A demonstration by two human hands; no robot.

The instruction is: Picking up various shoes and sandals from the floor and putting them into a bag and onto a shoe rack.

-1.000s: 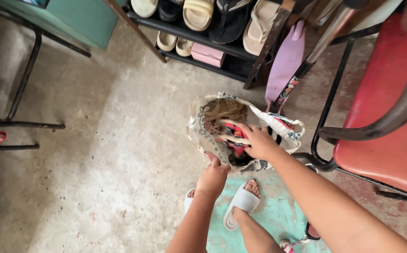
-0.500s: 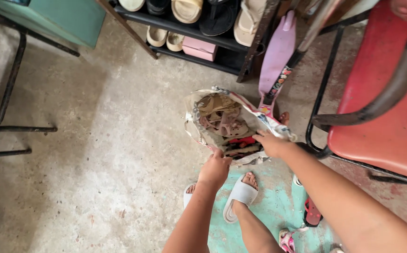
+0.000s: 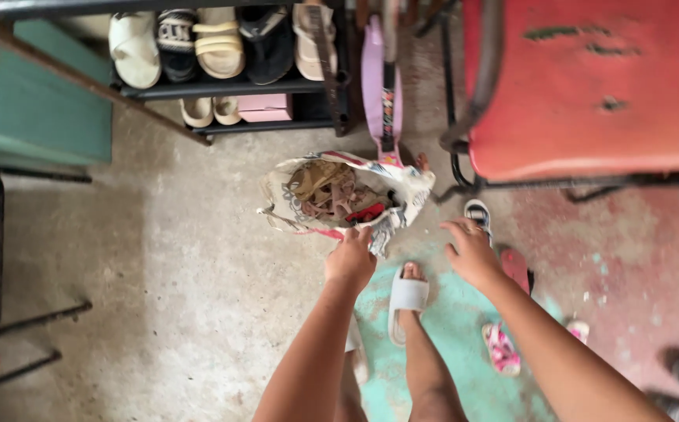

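A bare concrete floor (image 3: pixel 159 258) carries an open printed bag (image 3: pixel 402 184) of sandals; small sandals (image 3: pixel 500 348) lie nearby on a teal patch (image 3: pixel 456 328).

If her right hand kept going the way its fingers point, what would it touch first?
Probably the small white and black shoe on the floor just past the right hand; how far below the hand it lies is unclear.

Home entry/porch area, lived-in. Evidence: shoe rack (image 3: pixel 222 86) w/ sandals & slippers on two shelves, bare concrete floor (image 3: pixel 159 258), worn red metal-frame chair (image 3: pixel 589 86), loose kids' sandals (image 3: pixel 501 349) on teal-painted floor patch.
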